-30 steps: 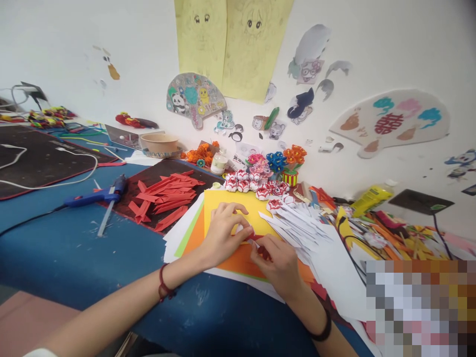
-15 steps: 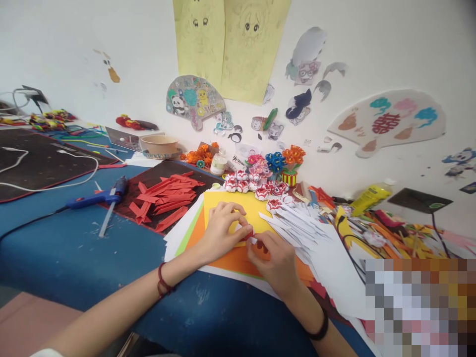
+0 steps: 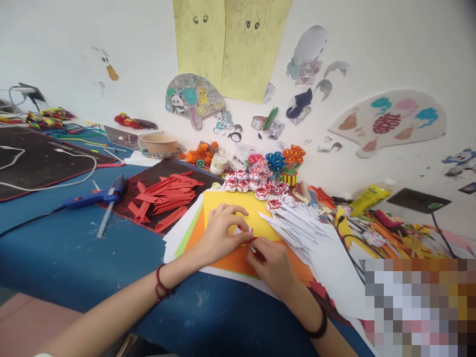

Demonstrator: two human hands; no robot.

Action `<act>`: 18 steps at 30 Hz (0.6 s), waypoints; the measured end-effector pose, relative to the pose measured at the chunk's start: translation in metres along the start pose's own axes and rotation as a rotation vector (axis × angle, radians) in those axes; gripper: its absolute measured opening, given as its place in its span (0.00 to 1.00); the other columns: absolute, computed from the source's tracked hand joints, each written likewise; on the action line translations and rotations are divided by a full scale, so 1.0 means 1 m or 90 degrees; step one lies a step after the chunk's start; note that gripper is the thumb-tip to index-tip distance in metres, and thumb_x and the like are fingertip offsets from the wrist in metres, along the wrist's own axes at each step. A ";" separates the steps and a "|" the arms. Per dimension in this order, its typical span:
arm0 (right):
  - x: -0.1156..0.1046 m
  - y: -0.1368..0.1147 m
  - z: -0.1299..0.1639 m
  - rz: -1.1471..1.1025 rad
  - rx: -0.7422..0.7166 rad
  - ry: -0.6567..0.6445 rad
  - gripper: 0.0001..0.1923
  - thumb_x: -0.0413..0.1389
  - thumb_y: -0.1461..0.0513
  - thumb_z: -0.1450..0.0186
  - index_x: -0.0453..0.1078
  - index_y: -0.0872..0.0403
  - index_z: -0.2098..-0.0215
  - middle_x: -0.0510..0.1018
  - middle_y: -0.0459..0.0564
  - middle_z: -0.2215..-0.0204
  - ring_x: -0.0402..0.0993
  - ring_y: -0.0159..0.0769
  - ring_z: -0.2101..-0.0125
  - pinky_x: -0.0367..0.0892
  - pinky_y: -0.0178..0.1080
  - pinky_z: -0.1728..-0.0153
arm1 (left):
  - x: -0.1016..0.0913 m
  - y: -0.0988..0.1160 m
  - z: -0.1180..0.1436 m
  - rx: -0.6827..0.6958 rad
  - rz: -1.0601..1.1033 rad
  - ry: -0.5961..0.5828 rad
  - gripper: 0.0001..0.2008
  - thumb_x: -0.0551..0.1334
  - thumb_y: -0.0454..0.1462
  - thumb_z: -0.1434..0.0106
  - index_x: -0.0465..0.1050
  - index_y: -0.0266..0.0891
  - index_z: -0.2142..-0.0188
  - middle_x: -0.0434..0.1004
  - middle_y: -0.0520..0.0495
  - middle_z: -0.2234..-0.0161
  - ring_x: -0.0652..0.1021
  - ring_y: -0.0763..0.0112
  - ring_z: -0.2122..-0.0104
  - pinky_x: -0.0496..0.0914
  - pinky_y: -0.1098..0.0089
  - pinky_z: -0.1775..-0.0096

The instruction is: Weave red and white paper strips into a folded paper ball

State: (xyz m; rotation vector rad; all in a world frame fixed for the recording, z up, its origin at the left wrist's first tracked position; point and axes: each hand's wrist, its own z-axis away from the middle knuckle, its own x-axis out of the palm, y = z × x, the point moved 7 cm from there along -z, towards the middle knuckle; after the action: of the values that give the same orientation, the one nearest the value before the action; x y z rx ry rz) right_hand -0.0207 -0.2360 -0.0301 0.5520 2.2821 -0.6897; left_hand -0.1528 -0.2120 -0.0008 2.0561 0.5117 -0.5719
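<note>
Both hands pinch small red-white paper piece (image 3: 248, 237) between left hand (image 3: 222, 233), right hand (image 3: 272, 265), over orange sheet (image 3: 226, 258).

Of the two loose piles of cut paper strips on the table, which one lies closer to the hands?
The white strips, just beyond the right hand. The red strips lie farther off on the dark mat, past the left hand.
</note>
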 end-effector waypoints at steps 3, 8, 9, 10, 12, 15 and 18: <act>-0.001 0.000 -0.001 -0.030 0.014 0.007 0.11 0.50 0.68 0.34 0.64 0.53 0.74 0.63 0.41 0.81 0.57 0.28 0.81 0.54 0.34 0.76 | 0.000 -0.003 0.000 -0.022 0.011 0.010 0.06 0.71 0.37 0.43 0.79 0.45 0.75 0.76 0.52 0.51 0.70 0.59 0.50 0.63 0.57 0.47; -0.002 -0.003 -0.004 -0.041 0.015 0.017 0.10 0.51 0.69 0.36 0.63 0.53 0.75 0.62 0.40 0.81 0.55 0.28 0.81 0.53 0.33 0.77 | 0.001 -0.005 -0.002 -0.041 0.018 0.033 0.06 0.72 0.37 0.44 0.79 0.44 0.76 0.76 0.51 0.52 0.71 0.59 0.50 0.63 0.56 0.46; -0.002 -0.003 -0.004 -0.042 0.015 0.019 0.10 0.50 0.69 0.36 0.64 0.53 0.74 0.62 0.40 0.81 0.55 0.28 0.81 0.53 0.33 0.77 | 0.002 -0.006 -0.002 -0.045 0.017 0.034 0.06 0.71 0.37 0.44 0.79 0.44 0.76 0.76 0.51 0.52 0.71 0.59 0.50 0.63 0.56 0.46; -0.002 -0.003 -0.004 -0.042 0.014 0.020 0.10 0.50 0.69 0.36 0.64 0.53 0.74 0.62 0.40 0.81 0.55 0.28 0.81 0.53 0.34 0.77 | 0.002 -0.007 -0.002 -0.051 0.018 0.034 0.06 0.71 0.37 0.44 0.78 0.43 0.76 0.76 0.50 0.53 0.71 0.59 0.51 0.63 0.56 0.47; -0.001 -0.004 -0.004 -0.039 0.010 0.020 0.10 0.50 0.70 0.36 0.64 0.53 0.74 0.62 0.40 0.81 0.55 0.28 0.81 0.53 0.34 0.77 | 0.004 -0.010 -0.002 -0.062 0.029 0.036 0.07 0.71 0.36 0.44 0.78 0.43 0.77 0.77 0.50 0.54 0.72 0.59 0.52 0.64 0.57 0.48; 0.000 -0.004 -0.003 -0.031 0.002 0.015 0.10 0.50 0.70 0.36 0.63 0.53 0.74 0.63 0.41 0.80 0.56 0.28 0.80 0.53 0.34 0.76 | 0.005 -0.014 -0.002 -0.070 0.087 0.044 0.06 0.69 0.34 0.43 0.77 0.41 0.76 0.77 0.49 0.57 0.75 0.63 0.56 0.67 0.62 0.51; 0.000 -0.005 -0.003 -0.025 -0.007 0.017 0.11 0.50 0.69 0.36 0.62 0.53 0.76 0.63 0.41 0.81 0.56 0.28 0.80 0.53 0.34 0.76 | 0.008 -0.014 -0.001 -0.059 0.159 0.031 0.05 0.66 0.33 0.41 0.75 0.40 0.74 0.77 0.48 0.61 0.76 0.66 0.61 0.69 0.66 0.56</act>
State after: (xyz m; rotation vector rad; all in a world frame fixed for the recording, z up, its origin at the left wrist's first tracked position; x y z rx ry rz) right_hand -0.0251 -0.2383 -0.0264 0.5162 2.3255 -0.6927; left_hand -0.1542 -0.2033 -0.0147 2.0112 0.2969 -0.3447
